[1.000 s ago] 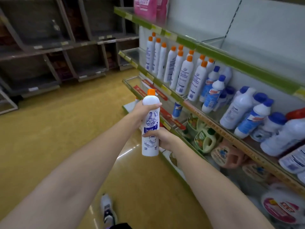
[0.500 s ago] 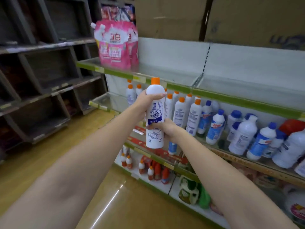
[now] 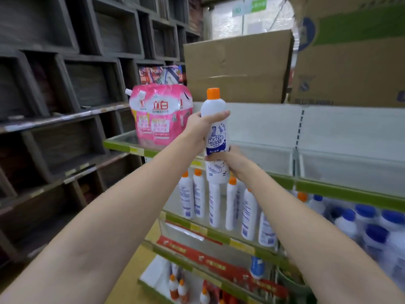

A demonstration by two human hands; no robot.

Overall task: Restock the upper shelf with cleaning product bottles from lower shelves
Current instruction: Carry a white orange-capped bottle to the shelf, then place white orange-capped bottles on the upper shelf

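Your left hand (image 3: 198,126) and right hand (image 3: 233,160) both grip the bottle (image 3: 215,137) upright before the upper shelf (image 3: 328,187), bare beside the pink pouches (image 3: 158,113).

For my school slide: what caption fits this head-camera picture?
Two hands lift a white bottle toward the upper shelf.

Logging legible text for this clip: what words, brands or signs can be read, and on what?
"Mr Muscle": bottle, held by the left hand and right hand.
"立白": pink pouches.
Too blurred or small: smaller print on both, shelf tags, red strip, boxes, green sign.
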